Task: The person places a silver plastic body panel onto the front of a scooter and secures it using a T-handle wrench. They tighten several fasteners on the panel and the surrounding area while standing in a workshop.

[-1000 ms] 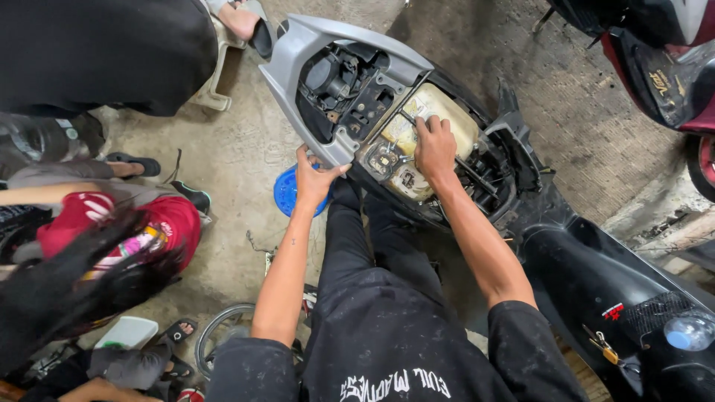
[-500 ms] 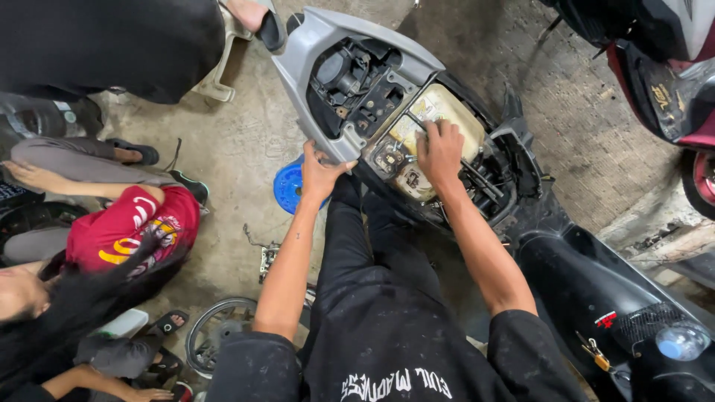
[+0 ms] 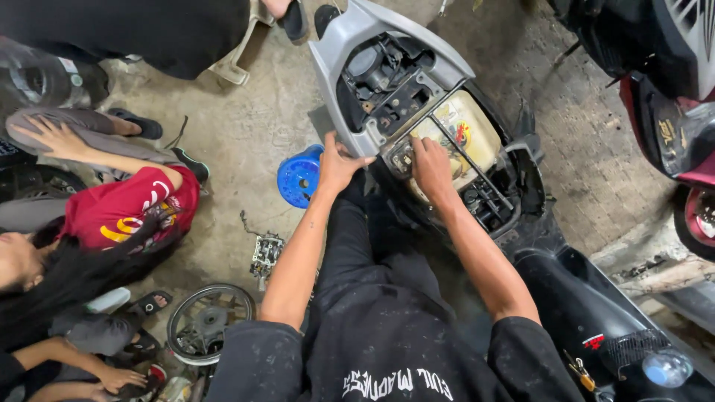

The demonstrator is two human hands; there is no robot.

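Observation:
A scooter with its seat off lies open in front of me, showing a grey body panel (image 3: 335, 67) and a yellowish fuel tank (image 3: 473, 123) crossed by a thin metal bar (image 3: 465, 152). My left hand (image 3: 339, 165) grips the near edge of the grey panel, thumb on top. At the tank's near end my right hand (image 3: 432, 170) presses down beside the bar with curled fingers. What lies under those fingers is hidden. Engine parts and hoses (image 3: 387, 74) fill the cavity beyond the tank.
A blue plastic cap-like tub (image 3: 298, 177) sits on the concrete by my left hand. A carburettor part (image 3: 266, 253) and a small wheel (image 3: 208, 321) lie lower left. A person in a red shirt (image 3: 126, 212) sits at the left. Another scooter (image 3: 670, 104) stands at the right.
My right hand slid from the top of the tank to its near end. My left hand stays on the panel edge. The seated person at the left leaned further into view.

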